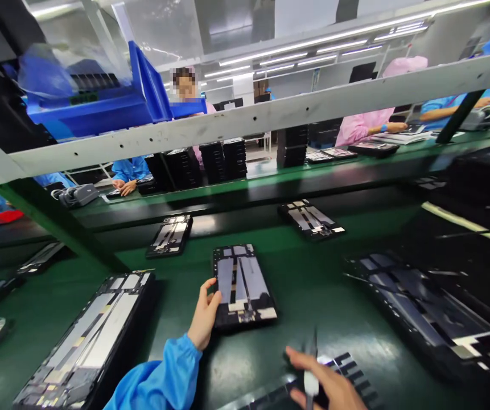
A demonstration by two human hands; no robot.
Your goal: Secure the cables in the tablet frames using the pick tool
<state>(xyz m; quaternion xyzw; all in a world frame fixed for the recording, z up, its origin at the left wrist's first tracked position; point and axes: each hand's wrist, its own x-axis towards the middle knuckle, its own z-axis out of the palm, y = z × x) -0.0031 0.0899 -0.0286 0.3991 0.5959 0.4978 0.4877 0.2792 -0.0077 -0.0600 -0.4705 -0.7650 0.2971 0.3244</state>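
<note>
My left hand (205, 312), in a blue sleeve, grips the left edge of an opened tablet (266, 299), thumb on top. The tablet's back is off, showing grey battery cells, dark ribbon cables and a small board at its near end. It seems to sit in a black tray. My right hand (330, 381), near the bottom edge, holds a thin pointed tool (311, 382) with a white band, perhaps tweezers; its dark tip is blurred. Beside and below that hand lies a sheet with black strips (349, 364), partly hidden by the hand.
A stack of opened tablets (95, 324) stands at left, another (419, 302) at right. Two more tablets (170, 234) (312, 218) lie farther back on the green bench (176, 307). A metal rail (245, 117) crosses above, bearing a blue bin (95, 111). Several co-workers sit beyond.
</note>
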